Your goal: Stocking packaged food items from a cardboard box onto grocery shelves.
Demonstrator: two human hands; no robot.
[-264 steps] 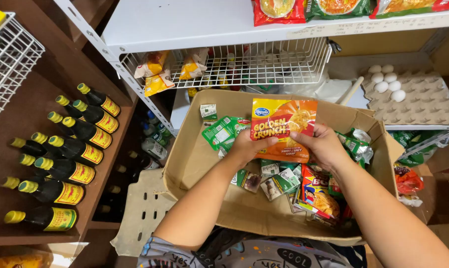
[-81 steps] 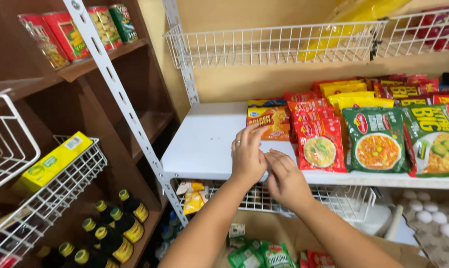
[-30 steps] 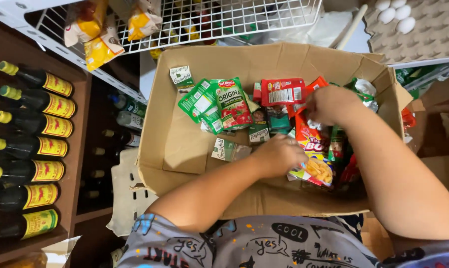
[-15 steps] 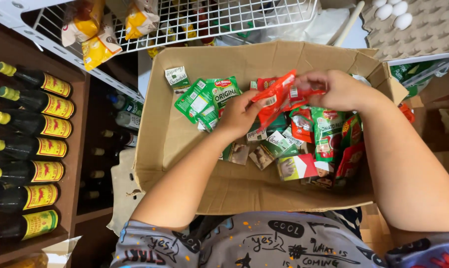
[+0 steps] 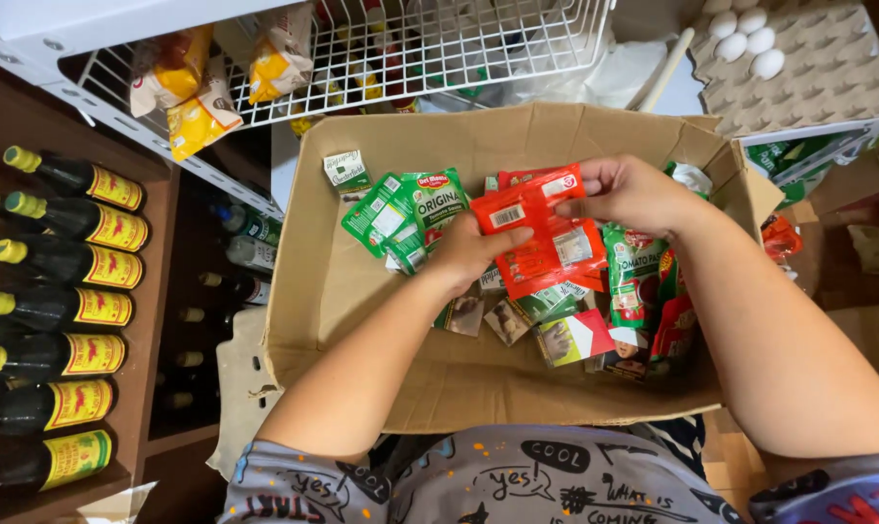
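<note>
The red packs cover the left hand's fingertips and some packs under them. The bottles are cut off at the left edge. The egg tray runs off the top right corner.

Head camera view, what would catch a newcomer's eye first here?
First the red sachets, gripped between the left hand and the right hand over an open cardboard box littered with green and red packets. Next, the row of dark bottles with yellow caps lying on the brown shelf at the left. Above the box hangs a white wire basket, and an egg tray sits at the top right.
</note>
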